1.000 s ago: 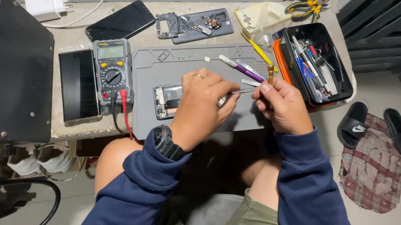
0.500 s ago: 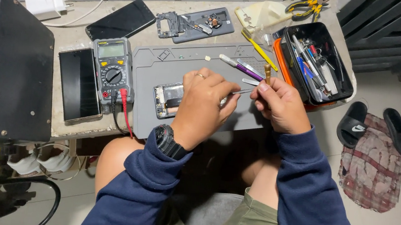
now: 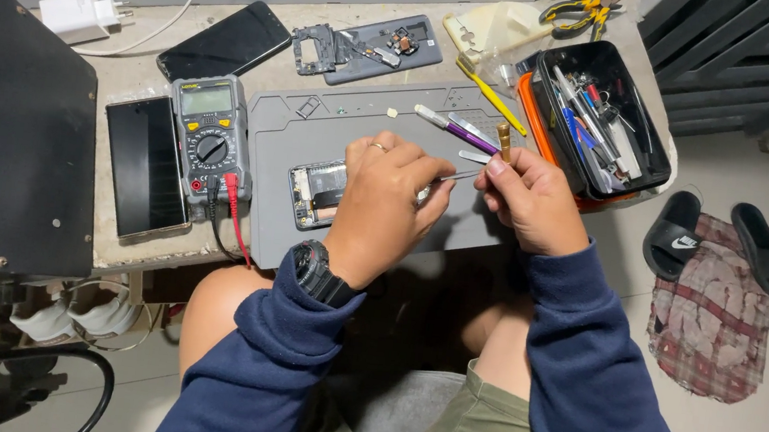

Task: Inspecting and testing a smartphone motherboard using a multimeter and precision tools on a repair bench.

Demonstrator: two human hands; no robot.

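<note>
An opened phone (image 3: 314,192) lies on a grey work mat (image 3: 317,126) in the middle of the table. My left hand (image 3: 384,202) rests over the phone's right half and pinches thin metal tweezers (image 3: 459,173) whose tips point right. My right hand (image 3: 526,200) sits just right of it, gripping a small brass-tipped screwdriver (image 3: 503,141) upright, its tip above my fingers. The two hands nearly touch at the tweezers. The right part of the phone is hidden under my left hand.
A multimeter (image 3: 208,133) with red and black leads stands left of the mat, next to a dark phone screen (image 3: 145,167). A black tool tray (image 3: 602,118) sits at right, a purple tool (image 3: 457,131) and phone parts (image 3: 365,46) behind. A black box (image 3: 4,124) fills the left.
My right hand has lifted a little and turned, so the brass screwdriver tip now stands clear above the fingers. My left hand stays over the phone.
</note>
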